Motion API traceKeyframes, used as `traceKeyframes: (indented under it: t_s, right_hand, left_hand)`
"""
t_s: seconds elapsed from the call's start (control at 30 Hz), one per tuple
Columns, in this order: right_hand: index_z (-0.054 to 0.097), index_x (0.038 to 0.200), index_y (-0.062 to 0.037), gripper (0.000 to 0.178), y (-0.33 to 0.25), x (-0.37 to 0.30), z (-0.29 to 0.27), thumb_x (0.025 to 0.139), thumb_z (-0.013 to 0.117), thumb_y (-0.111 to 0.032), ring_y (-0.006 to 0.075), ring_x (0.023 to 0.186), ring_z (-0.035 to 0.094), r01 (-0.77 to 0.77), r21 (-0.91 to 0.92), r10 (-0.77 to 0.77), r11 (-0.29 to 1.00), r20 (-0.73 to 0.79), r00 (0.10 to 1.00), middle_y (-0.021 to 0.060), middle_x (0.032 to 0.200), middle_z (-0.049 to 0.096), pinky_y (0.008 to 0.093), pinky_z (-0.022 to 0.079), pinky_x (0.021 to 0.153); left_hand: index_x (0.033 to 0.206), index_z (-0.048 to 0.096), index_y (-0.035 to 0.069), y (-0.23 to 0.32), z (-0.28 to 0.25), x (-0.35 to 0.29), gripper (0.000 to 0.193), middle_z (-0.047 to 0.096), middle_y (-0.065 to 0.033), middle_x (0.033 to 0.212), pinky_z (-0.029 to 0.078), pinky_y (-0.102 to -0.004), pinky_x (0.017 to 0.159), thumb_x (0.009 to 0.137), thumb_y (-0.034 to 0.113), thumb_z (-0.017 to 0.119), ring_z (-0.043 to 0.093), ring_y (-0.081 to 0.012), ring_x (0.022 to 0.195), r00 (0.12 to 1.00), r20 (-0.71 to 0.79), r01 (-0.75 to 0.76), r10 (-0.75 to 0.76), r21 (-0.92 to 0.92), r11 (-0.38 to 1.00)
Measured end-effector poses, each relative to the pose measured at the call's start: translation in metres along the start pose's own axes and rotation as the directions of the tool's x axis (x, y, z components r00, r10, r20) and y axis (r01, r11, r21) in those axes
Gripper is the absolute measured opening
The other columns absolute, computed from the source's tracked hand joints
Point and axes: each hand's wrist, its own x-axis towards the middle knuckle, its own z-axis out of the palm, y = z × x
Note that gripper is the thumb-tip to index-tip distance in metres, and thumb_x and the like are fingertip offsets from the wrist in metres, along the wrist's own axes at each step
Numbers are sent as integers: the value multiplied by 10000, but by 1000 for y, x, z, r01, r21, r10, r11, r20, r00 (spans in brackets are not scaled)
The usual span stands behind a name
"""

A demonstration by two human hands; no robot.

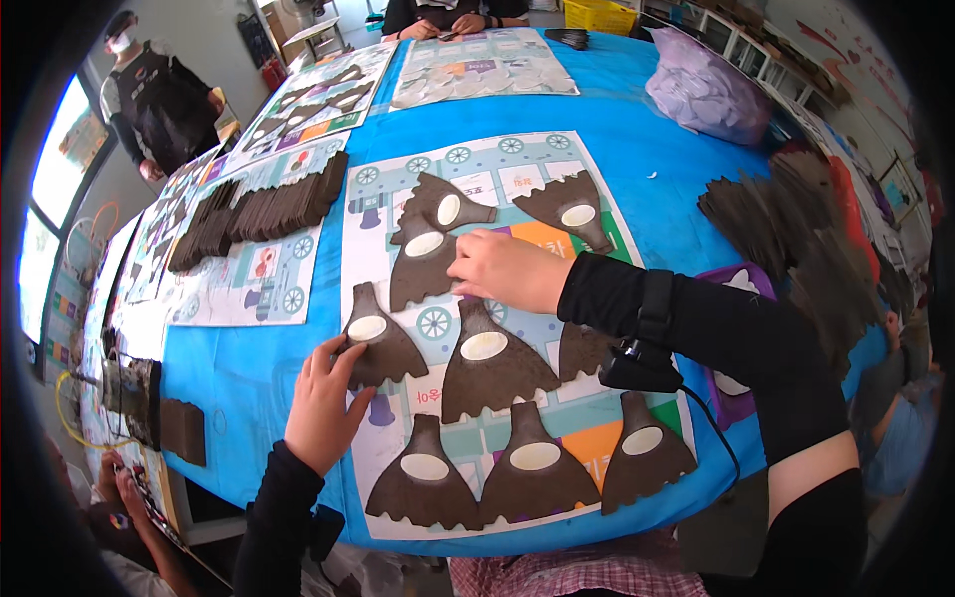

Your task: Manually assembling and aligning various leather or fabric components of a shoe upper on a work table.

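Note:
Several dark brown bell-shaped flat pieces, each with a narrow neck, a scalloped edge and a white oval patch, lie on a printed mat (403, 398). My left hand (323, 406) rests its fingertips on the neck side of the left piece (393, 356), thumb apart from the fingers. My right hand (512, 271) is over the mat's middle, fingers drawn together at the edge of another brown piece (413, 282); whatever lies between the fingertips is hidden. Below that hand lies a middle piece (497, 383). My right forearm partly covers one more piece (582, 350).
A purple tray (734, 406) with white pieces sits beside my right forearm. Brown pieces are heaped (766, 219) at the right; a row of them (284, 211) stands on a left mat. A bag of white pieces (704, 90) lies far right. Other people are around the table.

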Motion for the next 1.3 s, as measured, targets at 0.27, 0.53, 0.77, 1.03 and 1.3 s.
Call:
traceKeyframes:
  t_s: [0.27, 0.53, 0.77, 1.03, 1.3]
  right_hand:
    - [544, 935, -61, 167, 69, -6, -10, 785, 596, -113, 270, 897, 549, -57, -268, 71, 962, 42, 997, 98, 926, 542, 384, 439, 814]
    - [545, 840, -44, 223, 53, -3, -9, 748, 689, -189, 282, 876, 551, -249, -187, 225, 950, -140, 964, 104, 855, 555, 382, 449, 794]
    - [553, 863, -33, 134, 25, -51, -73, 832, 640, -131, 149, 669, 523, -356, 439, 435, 825, -91, 896, 56, 825, 527, 276, 444, 610]
    - [506, 806, -56, 259, 4, -72, -83, 726, 711, -194, 256, 759, 569, -188, -135, 205, 973, 126, 971, 81, 790, 518, 360, 449, 657]
    - [534, 698, -91, 50, 2, -82, -62, 679, 579, -94, 155, 699, 543, 60, -498, 46, 865, 198, 979, 15, 705, 508, 287, 416, 640]
  left_hand:
    - [1248, 483, 42, 18, -11, 17, 527, 420, -159, 1328, 337, -406, 995, 771, 162, 670, 428, -336, 1197, 997, -53, -50, 60, 170, 984]
    - [1314, 436, 44, 32, 1, 75, 607, 386, -123, 1403, 274, -398, 1043, 786, 244, 660, 376, -301, 1268, 936, 81, -352, 343, 135, 926]
    - [1276, 459, 37, 27, -20, 1, 531, 375, -166, 1376, 325, -403, 998, 782, 112, 640, 436, -325, 1199, 999, -45, 0, -5, -126, 992]
    - [1148, 574, 30, 10, 0, -71, 329, 519, -182, 1214, 371, -400, 961, 819, 11, 580, 483, -335, 1128, 968, -209, 98, -141, -203, 974]
    - [1199, 536, 12, -5, 10, -87, 343, 493, -180, 1267, 347, -393, 993, 859, 45, 558, 460, -336, 1167, 964, -186, 131, -188, -283, 950]
